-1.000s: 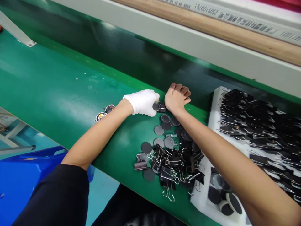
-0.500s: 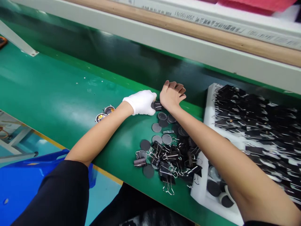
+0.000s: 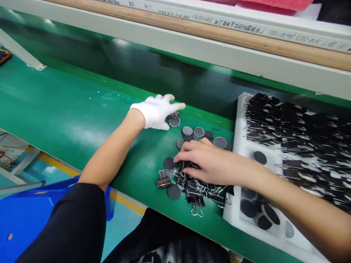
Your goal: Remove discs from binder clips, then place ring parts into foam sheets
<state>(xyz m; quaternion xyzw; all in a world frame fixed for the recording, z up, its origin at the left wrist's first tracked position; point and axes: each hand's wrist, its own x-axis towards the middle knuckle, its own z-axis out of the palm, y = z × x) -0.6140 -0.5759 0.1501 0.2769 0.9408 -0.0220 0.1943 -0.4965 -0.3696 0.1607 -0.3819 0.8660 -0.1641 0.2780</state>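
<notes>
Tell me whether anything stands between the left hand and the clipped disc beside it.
Nothing visible does: the clipped disc lies on the table within the opening between the thumb and fingers of the left hand. Loose discs lie to its right, outside that opening.

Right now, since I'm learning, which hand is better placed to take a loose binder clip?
Likely the right hand: it's over loose binder clips; the left hand is farther, beside a clipped disc.

Left hand (image 3: 157, 111) unclenched from clipped disc (image 3: 174, 121); right hand (image 3: 204, 159) moved over clip pile (image 3: 193, 189).
</notes>
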